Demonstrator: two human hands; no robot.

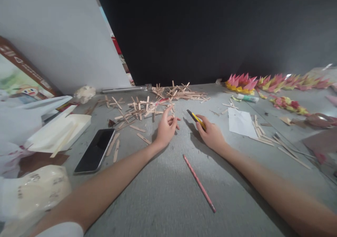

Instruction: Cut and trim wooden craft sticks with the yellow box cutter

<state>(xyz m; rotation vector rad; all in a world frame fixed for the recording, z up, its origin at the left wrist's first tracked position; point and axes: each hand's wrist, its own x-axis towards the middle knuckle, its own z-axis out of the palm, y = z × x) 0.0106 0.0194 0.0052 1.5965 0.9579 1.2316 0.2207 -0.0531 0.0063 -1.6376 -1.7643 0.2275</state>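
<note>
My right hand (210,131) is closed around a yellow and black utility knife (197,119), its tip pointing up and left, just above the grey table. Across from it, my left hand (166,127) has its index finger stretched out and the other fingers loosely bent and apart. I see nothing held in it. Right behind that hand lies a loose pile of wooden craft sticks (139,107), several of them joined into crosses. A pink pencil (199,183) lies on the table between my forearms.
On the left are a smartphone (95,150), a white tray (81,124) and plastic bags (39,191). To the right lie a white paper piece (240,122), a glue stick (247,98), loose sticks (263,138) and pink and yellow folded-paper ornaments (240,84). A black panel (216,33) stands behind.
</note>
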